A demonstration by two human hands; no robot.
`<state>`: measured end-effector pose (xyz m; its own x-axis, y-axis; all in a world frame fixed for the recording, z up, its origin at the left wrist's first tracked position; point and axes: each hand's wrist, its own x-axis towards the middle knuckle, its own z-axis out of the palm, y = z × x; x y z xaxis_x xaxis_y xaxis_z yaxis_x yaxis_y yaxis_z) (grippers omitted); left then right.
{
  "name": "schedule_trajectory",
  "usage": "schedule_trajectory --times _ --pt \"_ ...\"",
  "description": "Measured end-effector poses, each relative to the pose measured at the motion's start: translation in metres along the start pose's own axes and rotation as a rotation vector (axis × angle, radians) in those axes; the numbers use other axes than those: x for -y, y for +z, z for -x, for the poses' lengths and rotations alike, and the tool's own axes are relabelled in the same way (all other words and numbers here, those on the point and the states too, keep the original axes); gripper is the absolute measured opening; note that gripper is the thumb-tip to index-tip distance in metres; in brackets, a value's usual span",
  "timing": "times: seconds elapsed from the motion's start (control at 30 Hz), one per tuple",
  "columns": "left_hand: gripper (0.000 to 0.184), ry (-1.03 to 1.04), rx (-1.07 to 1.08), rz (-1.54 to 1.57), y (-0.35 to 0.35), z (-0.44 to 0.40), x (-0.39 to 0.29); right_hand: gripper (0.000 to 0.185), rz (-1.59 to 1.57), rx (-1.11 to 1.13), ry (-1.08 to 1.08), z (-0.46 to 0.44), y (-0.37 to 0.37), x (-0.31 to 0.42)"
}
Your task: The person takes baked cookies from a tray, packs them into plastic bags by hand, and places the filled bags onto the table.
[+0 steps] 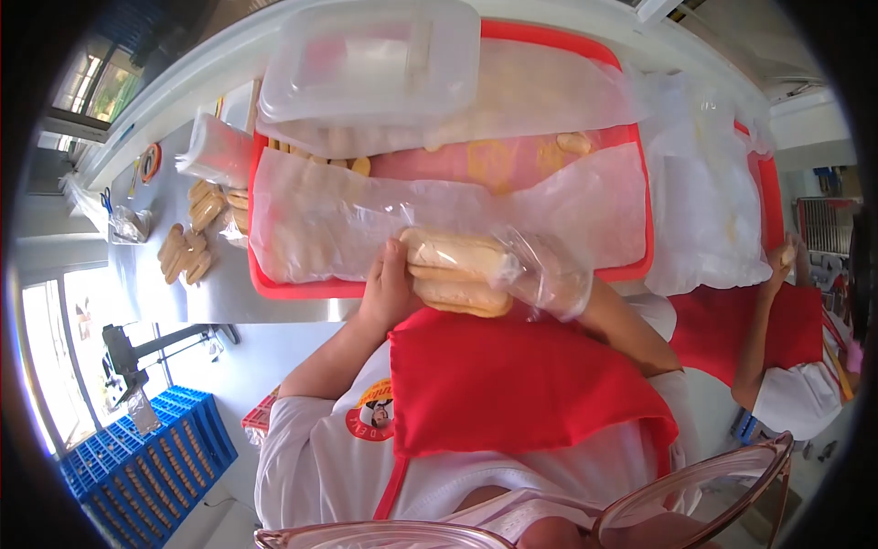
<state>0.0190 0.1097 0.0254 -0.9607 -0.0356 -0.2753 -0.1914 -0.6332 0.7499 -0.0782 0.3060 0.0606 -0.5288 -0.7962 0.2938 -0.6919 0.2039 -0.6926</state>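
Note:
A clear plastic bag of ladyfingers (462,267) is held level in front of the red apron, its golden biscuits stacked lengthwise. My left hand (389,285) grips its left end, with the thumb along the side. At the right end is my right hand (553,279), closed around the loose, crinkled plastic; clear film covers this hand, and I cannot tell whether it is a glove or the bag's own mouth. Just beyond both hands lies a large red tray (302,291), lined and partly covered with translucent sheets (338,215).
A translucent plastic tub (366,59) rests over the tray's far left. Filled packs (183,254) and a stack of bags (215,151) lie to the left. Another covered red tray (770,197) stands right, beside a co-worker's arm (754,343). Blue crates (151,467) stand lower left.

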Motion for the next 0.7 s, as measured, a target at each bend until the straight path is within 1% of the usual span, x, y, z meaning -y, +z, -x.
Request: schedule_trajectory --times 0.07,0.1,0.17,0.2,0.23,0.27,0.33,0.37,0.43,0.47,0.53,0.57,0.63,0.67,0.7 --pt "0.042 0.078 0.104 -0.057 -0.015 0.007 0.020 0.042 0.136 0.060 -0.007 0.013 -0.008 0.008" --pt "0.041 0.119 0.157 -0.086 -0.016 0.009 0.022 0.042 0.059 0.165 0.087 0.015 -0.012 0.009" --pt "0.041 0.011 0.260 -0.103 -0.023 0.013 0.015 0.042 -0.093 0.373 0.272 0.015 -0.019 0.010" --pt "0.043 -0.040 0.314 -0.111 -0.021 0.014 0.009 0.042 -0.139 0.345 0.201 0.014 -0.021 0.010" --pt "0.045 -0.077 0.263 -0.088 -0.018 0.017 0.006 0.042 -0.182 0.315 0.127 0.012 -0.023 0.009" --pt "0.045 -0.094 0.287 -0.113 -0.015 0.017 0.002 0.042 -0.223 0.284 0.051 0.010 -0.025 0.010" --pt "0.044 -0.127 0.337 -0.163 -0.013 0.015 -0.004 0.040 -0.276 0.346 0.167 0.004 -0.033 0.019" --pt "0.044 -0.159 0.328 -0.145 -0.014 0.015 -0.005 0.038 -0.301 0.376 0.225 0.002 -0.035 0.022" --pt "0.045 -0.221 0.312 -0.109 -0.014 0.014 -0.006 0.037 -0.311 0.360 0.255 0.001 -0.033 0.025" --pt "0.046 -0.272 0.286 -0.033 -0.014 0.014 -0.007 0.037 -0.317 0.352 0.271 0.001 -0.032 0.025" --pt "0.047 -0.375 0.233 0.119 -0.010 0.014 -0.009 0.032 -0.340 0.308 0.141 0.003 -0.031 0.017" --pt "0.048 -0.354 0.278 0.122 -0.008 0.014 -0.010 0.030 -0.351 0.285 0.076 0.003 -0.030 0.014" --pt "0.049 -0.314 0.368 0.129 -0.005 0.011 -0.011 0.028 -0.445 0.240 0.276 0.006 -0.029 0.019" --pt "0.048 -0.298 0.360 0.044 -0.004 0.010 -0.011 0.028 -0.492 0.216 0.377 0.007 -0.028 0.021" --pt "0.047 -0.281 0.352 -0.041 -0.003 0.010 -0.011 0.028 -0.471 0.210 0.338 0.010 -0.026 0.017"
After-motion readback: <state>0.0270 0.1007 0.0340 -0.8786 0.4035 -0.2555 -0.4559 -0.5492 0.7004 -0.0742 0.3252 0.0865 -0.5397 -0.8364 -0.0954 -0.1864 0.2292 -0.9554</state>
